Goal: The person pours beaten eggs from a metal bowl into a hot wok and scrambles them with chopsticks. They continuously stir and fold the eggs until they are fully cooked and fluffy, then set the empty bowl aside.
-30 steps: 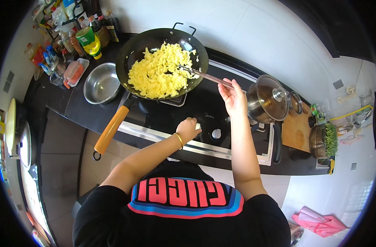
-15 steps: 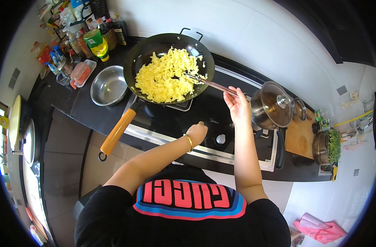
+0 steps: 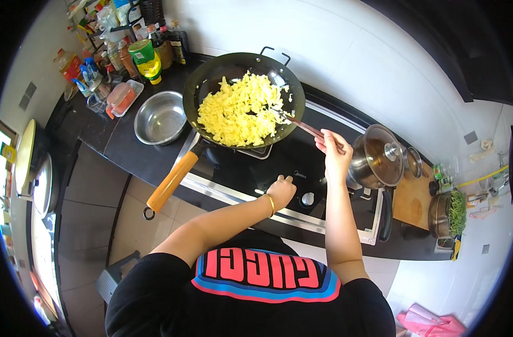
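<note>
My right hand (image 3: 337,158) is closed round a pair of dark wooden chopsticks (image 3: 307,126). Their tips reach into yellow scrambled egg (image 3: 239,112) heaped in a black wok (image 3: 203,78). The wok stands over the left burner, and its wooden handle (image 3: 172,182) points toward me, untouched. My left hand (image 3: 282,194), with a gold bangle on the wrist, rests low over the middle of the black glass cooktop (image 3: 256,165), fingers curled in. Whatever lies under those fingers is hidden. A silver control knob (image 3: 307,199) shows just right of this hand.
A steel bowl (image 3: 160,118) stands left of the wok, with bottles and a red-lidded container (image 3: 120,99) beyond. On the right are a glass-lidded pot (image 3: 374,160), a wooden board (image 3: 412,196) and a pot of green vegetables (image 3: 457,213). A range hood (image 3: 436,50) overhangs the far right.
The whole view has shifted, so everything sits slightly lower and further right. The chopstick tips have drawn a little rightward in the egg. My right fingers have curled more around the chopsticks.
</note>
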A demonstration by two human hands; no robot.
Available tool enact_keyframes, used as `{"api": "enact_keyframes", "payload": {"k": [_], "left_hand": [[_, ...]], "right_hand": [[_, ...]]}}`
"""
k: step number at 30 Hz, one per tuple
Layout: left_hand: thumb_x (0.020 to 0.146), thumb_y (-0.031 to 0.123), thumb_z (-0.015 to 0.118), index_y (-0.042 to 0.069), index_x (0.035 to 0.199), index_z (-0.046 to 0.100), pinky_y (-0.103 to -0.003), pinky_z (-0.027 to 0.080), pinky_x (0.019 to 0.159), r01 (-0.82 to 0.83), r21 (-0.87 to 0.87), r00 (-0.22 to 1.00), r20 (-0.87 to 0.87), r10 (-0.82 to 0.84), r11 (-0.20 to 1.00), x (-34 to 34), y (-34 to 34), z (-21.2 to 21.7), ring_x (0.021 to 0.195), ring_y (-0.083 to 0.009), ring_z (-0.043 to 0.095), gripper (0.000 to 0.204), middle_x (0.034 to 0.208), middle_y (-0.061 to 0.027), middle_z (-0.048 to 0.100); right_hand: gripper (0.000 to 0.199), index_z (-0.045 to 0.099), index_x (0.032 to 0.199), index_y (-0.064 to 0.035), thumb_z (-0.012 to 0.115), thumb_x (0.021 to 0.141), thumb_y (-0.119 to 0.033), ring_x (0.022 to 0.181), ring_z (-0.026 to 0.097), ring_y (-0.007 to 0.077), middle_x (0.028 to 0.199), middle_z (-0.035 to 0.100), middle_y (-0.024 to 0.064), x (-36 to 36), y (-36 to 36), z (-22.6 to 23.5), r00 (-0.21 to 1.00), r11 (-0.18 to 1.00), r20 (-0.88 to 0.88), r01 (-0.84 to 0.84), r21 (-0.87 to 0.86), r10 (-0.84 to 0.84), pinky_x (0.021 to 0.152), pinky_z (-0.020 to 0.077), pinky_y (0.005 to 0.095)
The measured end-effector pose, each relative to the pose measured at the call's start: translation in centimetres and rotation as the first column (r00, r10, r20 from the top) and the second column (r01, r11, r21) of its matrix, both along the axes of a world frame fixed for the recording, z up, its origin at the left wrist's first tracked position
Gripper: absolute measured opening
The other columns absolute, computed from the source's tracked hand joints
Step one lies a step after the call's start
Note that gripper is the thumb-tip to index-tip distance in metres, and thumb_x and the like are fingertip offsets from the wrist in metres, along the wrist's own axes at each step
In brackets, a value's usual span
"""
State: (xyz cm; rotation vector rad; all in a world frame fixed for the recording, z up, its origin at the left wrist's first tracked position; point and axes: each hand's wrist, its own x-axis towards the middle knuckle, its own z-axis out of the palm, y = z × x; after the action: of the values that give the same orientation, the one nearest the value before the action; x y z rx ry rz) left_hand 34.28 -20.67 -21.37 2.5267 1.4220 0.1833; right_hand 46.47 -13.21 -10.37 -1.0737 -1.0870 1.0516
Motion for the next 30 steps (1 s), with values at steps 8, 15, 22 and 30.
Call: {"api": "enact_keyframes", "payload": {"k": [8,15,22,30], "left_hand": [[0.076,0.006,0.064,-0.002,0.110,0.058,-0.029,0.051,0.073,-0.175,-0.276,0.630,0.706,0.323,0.945,-8.7,-3.6,-0.3,0.080,-0.0226,0.063,0.035,0.091,-0.0124,0.061],[0.092,0.008,0.047,-0.002,0.108,0.056,-0.033,0.053,0.077,0.003,-0.798,-0.252,0.582,0.773,0.602,-20.5,-10.6,0.2,0.081,-0.0223,0.064,0.021,0.093,-0.0121,0.063],[0.097,0.035,0.038,-0.002,0.120,0.047,-0.038,0.052,0.081,0.269,-0.727,-0.427,0.498,0.755,0.631,-28.6,-12.0,8.2,0.094,-0.0283,0.060,0.044,0.112,-0.0207,0.056],[0.090,0.028,0.056,0.001,0.139,0.020,-0.027,0.055,0.061,0.399,-0.753,0.141,0.614,0.777,0.523,-29.0,-8.9,13.5,0.078,-0.0182,0.064,0.067,0.108,-0.0179,0.056]], "right_hand": [[0.018,0.067,0.097,0.0019,0.061,0.087,-0.011,0.074,0.064,0.0137,0.084,0.067,0.0085,-2.5,1.1,8.2,0.619,0.719,0.459,-0.692,-0.065,0.637,0.067,0.0528,0.0249],[0.017,0.068,0.097,-0.0053,0.062,0.083,-0.014,0.060,0.058,0.0161,0.082,0.067,0.0104,-12.2,9.0,2.0,0.545,0.768,0.741,-0.637,0.064,0.391,0.056,0.0443,0.0277],[0.013,0.069,0.090,-0.0064,0.060,0.081,-0.012,0.057,0.058,0.0257,0.070,0.061,0.0143,-5.6,7.3,8.0,0.314,0.741,0.872,-0.667,-0.079,0.375,0.054,0.0448,0.0339],[0.017,0.069,0.097,-0.0074,0.060,0.083,-0.013,0.067,0.063,0.0214,0.092,0.067,0.0106,-13.3,6.5,3.6,0.377,0.607,0.871,-0.785,0.121,0.314,0.062,0.0488,0.0299]]}}
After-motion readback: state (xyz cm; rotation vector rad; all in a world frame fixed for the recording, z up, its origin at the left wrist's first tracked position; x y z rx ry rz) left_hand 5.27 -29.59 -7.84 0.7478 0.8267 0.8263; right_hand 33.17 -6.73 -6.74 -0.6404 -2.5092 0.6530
